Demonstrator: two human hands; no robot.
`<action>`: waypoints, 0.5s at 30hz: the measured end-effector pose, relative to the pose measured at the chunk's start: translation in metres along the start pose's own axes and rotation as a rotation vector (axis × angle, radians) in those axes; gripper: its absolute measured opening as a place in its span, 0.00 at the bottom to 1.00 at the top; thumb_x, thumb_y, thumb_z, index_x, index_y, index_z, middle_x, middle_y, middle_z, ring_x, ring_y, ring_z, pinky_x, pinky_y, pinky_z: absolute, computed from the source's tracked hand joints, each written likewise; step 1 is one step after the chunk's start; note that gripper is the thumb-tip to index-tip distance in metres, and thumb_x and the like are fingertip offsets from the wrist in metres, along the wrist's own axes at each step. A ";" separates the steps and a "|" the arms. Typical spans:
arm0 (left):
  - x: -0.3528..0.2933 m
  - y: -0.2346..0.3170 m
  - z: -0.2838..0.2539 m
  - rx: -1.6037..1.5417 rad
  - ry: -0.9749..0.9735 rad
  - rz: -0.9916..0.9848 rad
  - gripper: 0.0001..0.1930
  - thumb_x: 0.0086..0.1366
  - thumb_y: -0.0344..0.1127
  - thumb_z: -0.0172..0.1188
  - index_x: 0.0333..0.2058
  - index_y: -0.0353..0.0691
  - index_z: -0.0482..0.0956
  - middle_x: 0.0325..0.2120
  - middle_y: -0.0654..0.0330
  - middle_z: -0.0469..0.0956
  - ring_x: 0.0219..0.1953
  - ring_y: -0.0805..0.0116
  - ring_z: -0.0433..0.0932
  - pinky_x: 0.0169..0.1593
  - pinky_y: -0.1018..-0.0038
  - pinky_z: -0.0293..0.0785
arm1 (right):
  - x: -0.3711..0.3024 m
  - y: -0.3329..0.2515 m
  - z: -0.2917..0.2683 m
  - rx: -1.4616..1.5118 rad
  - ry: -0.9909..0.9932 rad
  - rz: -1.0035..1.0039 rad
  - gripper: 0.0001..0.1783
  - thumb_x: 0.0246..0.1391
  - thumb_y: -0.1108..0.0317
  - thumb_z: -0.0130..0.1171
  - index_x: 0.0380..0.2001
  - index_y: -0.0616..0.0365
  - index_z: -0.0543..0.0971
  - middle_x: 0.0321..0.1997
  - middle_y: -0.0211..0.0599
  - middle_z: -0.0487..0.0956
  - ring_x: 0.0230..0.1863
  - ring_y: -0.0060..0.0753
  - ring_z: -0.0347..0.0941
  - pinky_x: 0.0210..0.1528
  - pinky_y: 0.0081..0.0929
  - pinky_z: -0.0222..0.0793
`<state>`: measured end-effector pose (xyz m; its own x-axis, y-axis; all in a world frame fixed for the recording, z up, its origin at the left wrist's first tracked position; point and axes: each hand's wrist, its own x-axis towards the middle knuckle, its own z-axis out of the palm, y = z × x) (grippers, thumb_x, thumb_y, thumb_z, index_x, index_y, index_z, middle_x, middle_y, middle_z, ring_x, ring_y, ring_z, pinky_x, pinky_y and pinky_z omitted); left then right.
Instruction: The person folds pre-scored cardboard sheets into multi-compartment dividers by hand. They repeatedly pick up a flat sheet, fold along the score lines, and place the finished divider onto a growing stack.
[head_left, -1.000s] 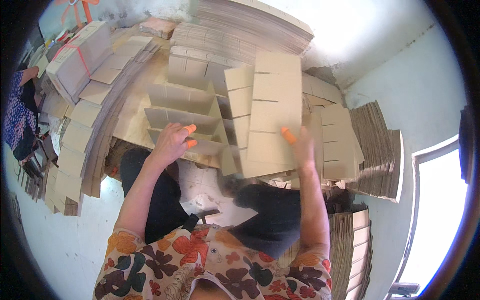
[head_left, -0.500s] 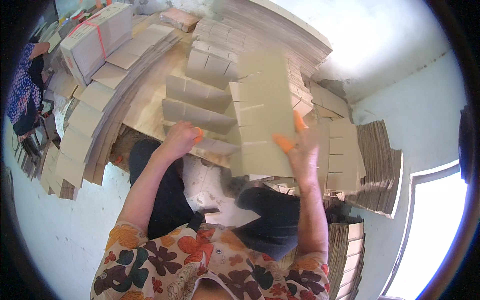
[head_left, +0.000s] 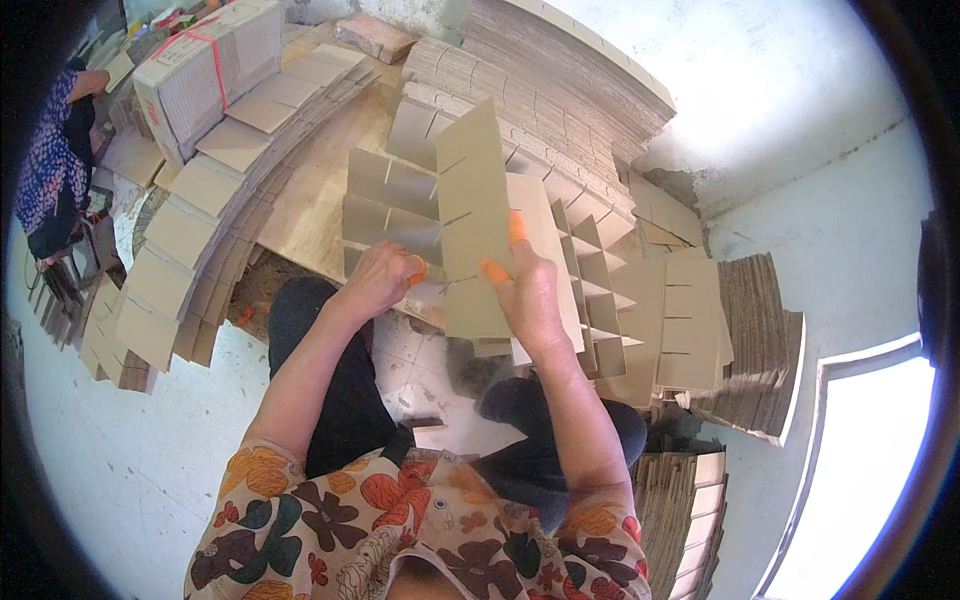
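Note:
My right hand (head_left: pixel 532 295), orange covers on its thumb and a finger, grips a tall slotted cardboard strip (head_left: pixel 475 215) held tilted on edge. Just left of it, slotted cardboard cross pieces (head_left: pixel 390 222) stand in rows, their right ends reaching that strip. My left hand (head_left: pixel 378 285), one fingertip covered in orange, is closed at the nearest cross piece; the fingers partly hide what they pinch. Behind my right hand lies another pale cardboard panel (head_left: pixel 555 245). An interlocked cardboard divider grid (head_left: pixel 592 275) is to its right.
Slotted cardboard stacks (head_left: pixel 540 100) rise at the back, with more stacks at right (head_left: pixel 745 330) and lower right (head_left: pixel 690 510). A curved row of cardboard (head_left: pixel 185 240) runs along the left beside a strapped white box (head_left: pixel 205 75). Another person (head_left: pixel 55 165) is at far left.
My right hand has moved left with the slotted strip, which now stands more on edge. The divider grid at right has come into view. My left hand has shifted slightly right.

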<state>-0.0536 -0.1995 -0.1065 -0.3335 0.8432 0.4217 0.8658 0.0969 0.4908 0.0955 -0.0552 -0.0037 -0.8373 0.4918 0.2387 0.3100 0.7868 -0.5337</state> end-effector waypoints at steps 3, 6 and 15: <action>0.001 -0.003 0.003 -0.036 0.035 -0.012 0.03 0.47 0.28 0.59 0.19 0.39 0.74 0.17 0.53 0.72 0.27 0.52 0.73 0.33 0.60 0.68 | 0.000 -0.006 0.001 0.008 0.035 -0.023 0.33 0.46 0.73 0.62 0.57 0.64 0.64 0.24 0.57 0.75 0.23 0.47 0.74 0.27 0.31 0.69; 0.001 0.003 0.000 -0.021 0.039 -0.018 0.02 0.46 0.27 0.59 0.19 0.40 0.74 0.17 0.53 0.72 0.27 0.52 0.73 0.33 0.60 0.68 | -0.007 -0.004 0.006 0.006 0.039 -0.036 0.31 0.46 0.74 0.61 0.55 0.66 0.65 0.25 0.57 0.75 0.26 0.50 0.75 0.28 0.33 0.69; 0.002 0.002 -0.003 -0.036 0.039 0.006 0.02 0.46 0.25 0.57 0.18 0.39 0.74 0.16 0.52 0.71 0.26 0.52 0.72 0.32 0.60 0.67 | 0.007 0.006 0.021 0.067 -0.034 -0.107 0.28 0.45 0.76 0.60 0.52 0.67 0.68 0.27 0.56 0.77 0.30 0.55 0.75 0.30 0.37 0.70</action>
<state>-0.0534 -0.1986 -0.1022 -0.3428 0.8226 0.4536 0.8541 0.0719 0.5151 0.0817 -0.0551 -0.0226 -0.8792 0.3926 0.2698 0.1886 0.8070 -0.5597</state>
